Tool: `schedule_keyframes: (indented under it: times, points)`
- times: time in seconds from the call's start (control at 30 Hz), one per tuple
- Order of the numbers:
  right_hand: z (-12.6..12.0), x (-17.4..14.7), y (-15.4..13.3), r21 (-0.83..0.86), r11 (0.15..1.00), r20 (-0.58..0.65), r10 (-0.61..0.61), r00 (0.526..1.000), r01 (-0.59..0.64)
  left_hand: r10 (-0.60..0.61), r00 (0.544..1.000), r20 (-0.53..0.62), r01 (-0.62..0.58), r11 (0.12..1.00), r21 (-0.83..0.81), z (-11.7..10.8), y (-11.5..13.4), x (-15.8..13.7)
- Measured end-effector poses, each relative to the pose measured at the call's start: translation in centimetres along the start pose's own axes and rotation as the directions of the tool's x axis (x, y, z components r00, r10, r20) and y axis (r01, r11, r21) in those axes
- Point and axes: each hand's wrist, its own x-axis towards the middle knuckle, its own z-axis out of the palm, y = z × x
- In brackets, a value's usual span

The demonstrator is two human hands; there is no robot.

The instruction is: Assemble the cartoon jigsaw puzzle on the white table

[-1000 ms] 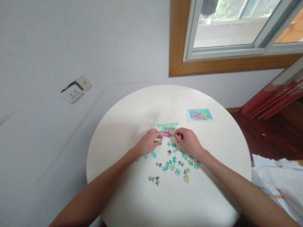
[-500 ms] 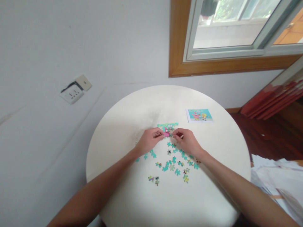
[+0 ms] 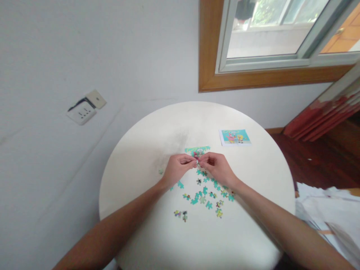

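Observation:
The partly joined jigsaw puzzle [image 3: 190,150], teal with a pink figure, lies flat near the middle of the table. At its lower edge, my left hand [image 3: 180,168] and my right hand [image 3: 218,167] meet fingertip to fingertip. Both are closed in a pinch on a small puzzle piece [image 3: 197,162], mostly covered by the fingers. Just below the hands are scattered loose puzzle pieces [image 3: 209,205], many of them teal. Two more pieces, a yellow-purple one [image 3: 177,213] and a dark-and-green one [image 3: 185,216], lie nearer to me.
A reference picture card [image 3: 235,137] of two cartoon figures lies at the back right of the round white table [image 3: 146,232]. Behind stands a wall with a socket [image 3: 82,112] and a wood-framed window [image 3: 207,78]. Papers [image 3: 323,206] are stacked at right.
My right hand has moved left, so its fingertips now meet those of my left hand at the puzzle's lower edge. The pink figure is more covered. The view has shifted slightly.

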Motion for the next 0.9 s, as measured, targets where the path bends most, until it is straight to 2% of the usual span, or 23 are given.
schedule_keyframes:
  times: [0.17, 0.27, 0.37, 0.47, 0.53, 0.63, 0.8, 0.9]
  points:
    - [-0.4, 0.3, 0.1, 0.104, 0.993, -0.018, 0.055, 0.998, -0.053, 0.007, 1.0, 0.001, -0.007, 1.0, -0.009, 0.3, 0.2, -0.1]
    - [-1.5, 1.0, 0.6, 0.112, 0.988, -0.123, 0.117, 0.985, -0.104, 0.136, 0.99, -0.02, -0.129, 0.971, 0.203, 0.1, 0.4, 0.1]
    - [-2.4, 1.5, 1.3, 0.106, 0.984, -0.196, 0.163, 0.967, -0.144, 0.317, 0.942, 0.112, -0.331, 0.816, 0.474, -0.3, 0.3, 0.4]
    - [-2.4, 1.6, 1.9, 0.128, 0.979, -0.198, 0.182, 0.963, -0.159, 0.383, 0.886, 0.263, -0.463, 0.693, 0.552, -0.4, -0.1, 0.5]
    - [-2.2, 1.6, 2.2, 0.154, 0.974, -0.183, 0.195, 0.964, -0.168, 0.381, 0.876, 0.296, -0.482, 0.661, 0.575, -0.4, -0.3, 0.5]
    - [-1.7, 1.4, 2.3, 0.193, 0.968, -0.164, 0.193, 0.967, -0.16, 0.379, 0.881, 0.283, -0.472, 0.672, 0.57, -0.1, -0.3, 0.5]
    - [-1.0, 1.0, 1.3, 0.215, 0.964, -0.085, 0.179, 0.98, -0.158, 0.419, 0.9, 0.123, -0.42, 0.755, 0.504, 0.5, 0.1, 0.4]
    - [-0.6, 0.7, 0.5, 0.222, 0.959, -0.045, 0.188, 0.981, -0.174, 0.446, 0.89, 0.093, -0.432, 0.763, 0.48, 0.5, 0.2, 0.2]
